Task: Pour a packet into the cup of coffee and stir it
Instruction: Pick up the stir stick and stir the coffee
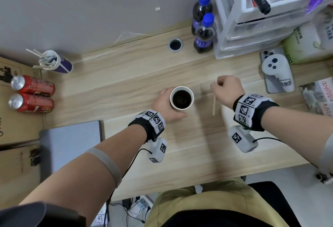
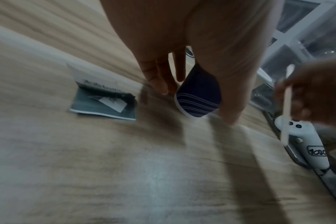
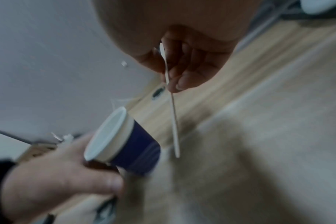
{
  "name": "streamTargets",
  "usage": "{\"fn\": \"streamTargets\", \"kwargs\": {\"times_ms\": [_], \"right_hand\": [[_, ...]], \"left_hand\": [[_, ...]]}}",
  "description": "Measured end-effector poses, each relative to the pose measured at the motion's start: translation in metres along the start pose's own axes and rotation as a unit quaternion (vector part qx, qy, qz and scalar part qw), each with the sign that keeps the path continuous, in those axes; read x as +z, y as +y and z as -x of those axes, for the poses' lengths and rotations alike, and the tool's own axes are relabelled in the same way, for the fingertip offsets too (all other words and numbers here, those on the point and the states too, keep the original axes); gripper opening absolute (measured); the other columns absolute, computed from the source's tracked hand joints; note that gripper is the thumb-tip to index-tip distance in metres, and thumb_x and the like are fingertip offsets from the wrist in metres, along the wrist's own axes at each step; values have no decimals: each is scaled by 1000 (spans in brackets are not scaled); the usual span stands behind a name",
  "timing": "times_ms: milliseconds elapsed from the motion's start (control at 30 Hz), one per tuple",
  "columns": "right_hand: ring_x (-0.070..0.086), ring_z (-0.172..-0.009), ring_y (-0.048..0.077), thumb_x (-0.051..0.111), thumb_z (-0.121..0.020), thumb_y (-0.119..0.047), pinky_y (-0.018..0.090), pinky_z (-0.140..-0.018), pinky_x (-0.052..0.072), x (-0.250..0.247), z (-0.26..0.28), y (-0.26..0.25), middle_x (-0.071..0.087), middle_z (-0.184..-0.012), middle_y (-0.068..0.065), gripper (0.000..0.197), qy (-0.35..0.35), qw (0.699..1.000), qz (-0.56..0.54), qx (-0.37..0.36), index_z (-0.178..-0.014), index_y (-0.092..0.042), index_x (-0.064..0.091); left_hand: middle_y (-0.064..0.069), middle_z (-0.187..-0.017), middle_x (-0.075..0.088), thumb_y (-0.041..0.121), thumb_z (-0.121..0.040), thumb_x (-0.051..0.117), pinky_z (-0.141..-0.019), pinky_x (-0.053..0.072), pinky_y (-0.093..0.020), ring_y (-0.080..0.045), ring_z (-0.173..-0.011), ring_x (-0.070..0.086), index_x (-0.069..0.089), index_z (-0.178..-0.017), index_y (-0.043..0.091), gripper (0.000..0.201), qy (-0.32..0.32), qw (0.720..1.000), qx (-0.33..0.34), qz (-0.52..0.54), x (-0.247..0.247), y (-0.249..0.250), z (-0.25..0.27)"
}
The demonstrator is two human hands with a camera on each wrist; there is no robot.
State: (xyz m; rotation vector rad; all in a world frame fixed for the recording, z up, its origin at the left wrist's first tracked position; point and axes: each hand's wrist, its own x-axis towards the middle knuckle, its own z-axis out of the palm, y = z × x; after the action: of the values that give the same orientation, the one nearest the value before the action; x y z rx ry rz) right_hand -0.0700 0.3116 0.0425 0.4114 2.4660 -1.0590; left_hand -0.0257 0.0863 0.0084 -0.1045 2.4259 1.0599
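A blue paper cup of dark coffee [image 1: 181, 100] stands upright at the middle of the wooden desk. My left hand [image 1: 166, 103] grips it from the left, fingers and thumb curled round its wall [image 2: 199, 97]. To the right of the cup, my right hand [image 1: 226, 89] pinches a thin wooden stir stick [image 1: 214, 100] near its top; the stick [image 3: 173, 118] hangs down beside the cup [image 3: 125, 141], outside it and above the desk. A torn-open grey packet [image 2: 104, 103] lies flat on the desk beyond my left hand.
Another cup [image 1: 54, 62] with sticks and wrappers lies at the back left, near two red cans [image 1: 32, 91]. Two dark bottles [image 1: 203, 34] and a plastic drawer unit [image 1: 252, 28] stand at the back right. A white controller [image 1: 277, 75] rests on a phone; a laptop [image 1: 72, 145] lies front left.
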Motion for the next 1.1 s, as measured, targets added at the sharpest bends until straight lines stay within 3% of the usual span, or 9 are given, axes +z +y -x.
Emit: {"fn": "streamTargets", "kwargs": {"times_ms": [100, 167, 267, 333, 400, 533, 800, 933, 1100], "right_hand": [[62, -53, 25, 56, -83, -20, 39, -61, 54, -18, -1, -29, 59, -56, 8, 21, 1, 993, -112, -36, -74, -2, 65], [61, -48, 17, 57, -85, -14, 36, -58, 54, -24, 4, -50, 60, -60, 7, 11, -1, 981, -173, -88, -77, -9, 63], [63, -50, 17, 57, -87, -3, 28, -54, 53, -19, 17, -68, 62, -67, 7, 15, -47, 960, -222, -163, -81, -16, 59], [68, -60, 23, 58, -88, -10, 34, -62, 55, -9, 24, -69, 66, -71, 9, 9, -79, 961, -155, -215, -80, -10, 63], [68, -72, 25, 56, -90, -24, 40, -73, 54, 0, 27, -63, 70, -75, 7, 21, -82, 955, -26, -283, -81, -10, 69], [64, -80, 22, 54, -92, -28, 41, -79, 53, 7, 28, -54, 70, -86, 4, 26, -85, 923, 74, -368, -91, -14, 76], [62, -74, 23, 56, -88, -20, 40, -75, 52, -6, 35, -65, 70, -81, 5, 21, -108, 900, 147, -396, -86, -12, 76], [59, -78, 12, 58, -91, -20, 31, -78, 50, -11, 41, -85, 74, -89, 0, 20, -143, 903, 118, -386, -94, -14, 77], [62, -84, 24, 50, -92, -23, 40, -78, 52, -17, 38, -94, 71, -89, 2, 25, -73, 904, 160, -389, -89, -15, 74]], "left_hand": [[2, -131, 63, 42, -50, 93, -109, 44, -32, -18, -125, 57, 60, -135, 21, 94, 1, 1000, 12, 15, 2, -3, -5], [0, -125, 70, 38, -51, 95, -105, 49, -38, -20, -119, 63, 65, -131, 18, 87, 8, 999, 22, 30, 2, -4, -7], [4, -117, 74, 32, -57, 95, -99, 52, -35, -15, -111, 68, 68, -127, 21, 76, 18, 999, 25, 21, 3, -2, -10], [9, -108, 75, 39, -62, 91, -89, 53, -27, -12, -101, 69, 69, -120, 29, 63, 16, 1000, 16, -21, 6, 3, -12], [13, -95, 73, 51, -63, 83, -73, 50, -23, -12, -90, 70, 67, -106, 36, 47, 29, 997, 19, -76, 7, 6, -12], [11, -90, 74, 55, -61, 79, -74, 56, -28, -15, -86, 71, 66, -106, 34, 51, 66, 995, 16, -78, 7, 4, -8], [14, -92, 74, 49, -58, 78, -78, 57, -31, -14, -86, 71, 64, -112, 37, 57, 89, 994, 28, -62, -1, 13, 1], [11, -88, 73, 52, -55, 77, -75, 58, -35, -18, -85, 71, 63, -106, 35, 55, 79, 995, 28, -57, -10, 19, 5], [11, -87, 73, 55, -54, 72, -75, 57, -35, -17, -85, 70, 64, -105, 34, 56, 92, 993, 31, -59, -19, 28, 6]]}}
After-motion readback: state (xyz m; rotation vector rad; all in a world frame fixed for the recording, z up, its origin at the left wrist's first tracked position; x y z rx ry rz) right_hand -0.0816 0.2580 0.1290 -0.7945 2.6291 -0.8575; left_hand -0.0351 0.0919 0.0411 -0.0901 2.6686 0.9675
